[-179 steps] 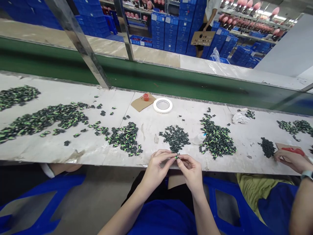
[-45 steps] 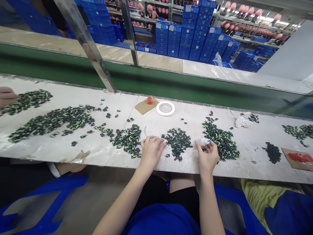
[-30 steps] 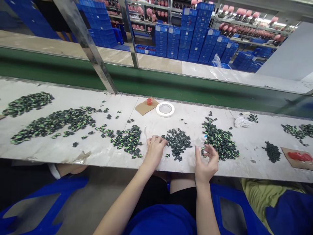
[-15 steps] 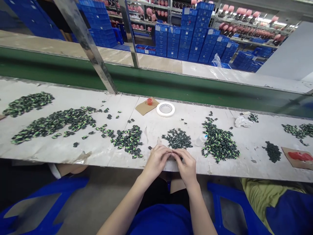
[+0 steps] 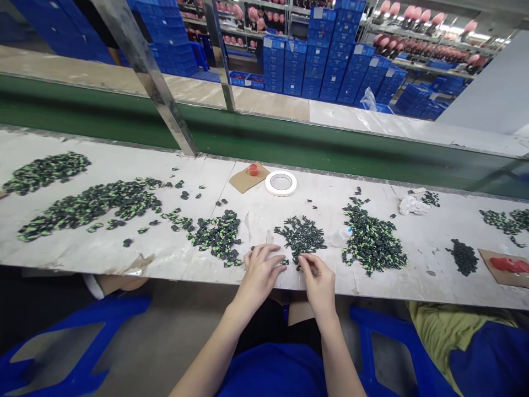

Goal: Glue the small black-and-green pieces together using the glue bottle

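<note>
My left hand (image 5: 260,271) is over the front edge of the table, its thumb and forefinger closed round a small black-and-green part (image 5: 284,262). To its right, my right hand (image 5: 319,281) pinches thumb and forefinger together at the near edge of a pile of small dark pieces (image 5: 301,234). What that pinch holds is too small to make out. Left of my hands lies a heap of black-and-green parts (image 5: 217,234). A larger heap of green-marked dark parts (image 5: 374,240) spreads out to the right.
Beyond my hands are a white tape roll (image 5: 281,183) and a red cup (image 5: 253,169) on cardboard (image 5: 239,183). More part heaps (image 5: 95,207) stretch leftward. A crumpled white wad (image 5: 413,205) and a small clear object (image 5: 339,238) lie rightward. Metal posts (image 5: 165,110) rise behind.
My hands, which met at the fingertips, have come apart. The right one has turned to the near edge of the dark pile; the left keeps a small black-and-green part, now visible.
</note>
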The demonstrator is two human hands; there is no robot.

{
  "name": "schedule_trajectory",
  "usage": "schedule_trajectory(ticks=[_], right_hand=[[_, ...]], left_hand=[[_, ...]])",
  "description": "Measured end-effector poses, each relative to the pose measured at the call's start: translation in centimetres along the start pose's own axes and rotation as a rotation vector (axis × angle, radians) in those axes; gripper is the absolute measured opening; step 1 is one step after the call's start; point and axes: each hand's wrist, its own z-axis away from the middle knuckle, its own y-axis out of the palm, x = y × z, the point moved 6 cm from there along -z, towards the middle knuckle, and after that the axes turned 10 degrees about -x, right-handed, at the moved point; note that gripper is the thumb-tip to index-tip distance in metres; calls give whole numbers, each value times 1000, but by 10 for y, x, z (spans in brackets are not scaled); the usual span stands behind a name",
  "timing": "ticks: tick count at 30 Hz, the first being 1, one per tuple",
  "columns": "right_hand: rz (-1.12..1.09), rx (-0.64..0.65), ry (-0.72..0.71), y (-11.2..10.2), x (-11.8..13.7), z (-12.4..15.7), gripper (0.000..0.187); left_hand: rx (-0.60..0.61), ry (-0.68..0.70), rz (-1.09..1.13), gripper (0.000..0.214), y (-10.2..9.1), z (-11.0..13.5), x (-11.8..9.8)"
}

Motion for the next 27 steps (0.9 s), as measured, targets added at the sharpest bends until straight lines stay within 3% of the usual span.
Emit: schedule_trajectory(ticks=[7,15,19,23,27], right_hand=[[3,51,45,5,7,8,21],[-215,58,185,5,7,10,21],[-246,11,115,1,18,11,16],[-275,-54,-20,-4,30,12,8],[-257,-69,-115,-8,36,13,7]], left_hand=[[66,-35,71,17,6,-1,-3],[35,-21,220,18,-9,-1,-16],[5,-57,370,16,-17,-2,-22],[-16,-192,557,14,-19,0,-24],[-60,-253,612,13,-22,4,-29]])
